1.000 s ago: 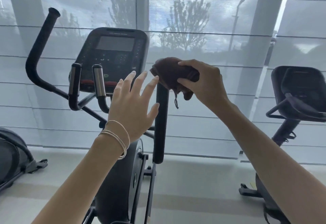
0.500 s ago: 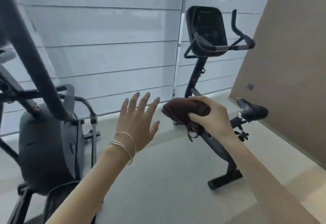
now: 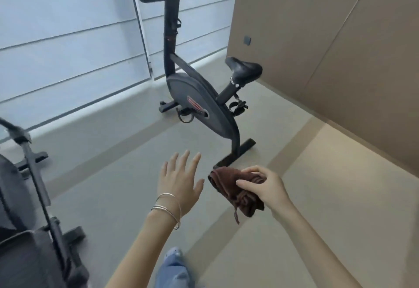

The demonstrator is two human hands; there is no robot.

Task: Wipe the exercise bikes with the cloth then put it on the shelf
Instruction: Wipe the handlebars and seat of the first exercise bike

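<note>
A black upright exercise bike stands ahead of me by the window blinds, its saddle pointing right. My right hand holds a bunched dark brown cloth in the air, short of the bike's rear floor bar. My left hand hovers beside the cloth with fingers spread and holds nothing; thin bracelets circle its wrist. Part of a second black machine fills the lower left. No shelf is in view.
A tan wall panel runs along the right, close behind the saddle. White window blinds cover the far side. Grey and beige floor lies between the two machines. My leg in jeans and a shoe show below.
My view has swung right and down from the left machine's console to the upright bike. The cloth came off that machine's handle and both hands dropped lower, the right still gripping it.
</note>
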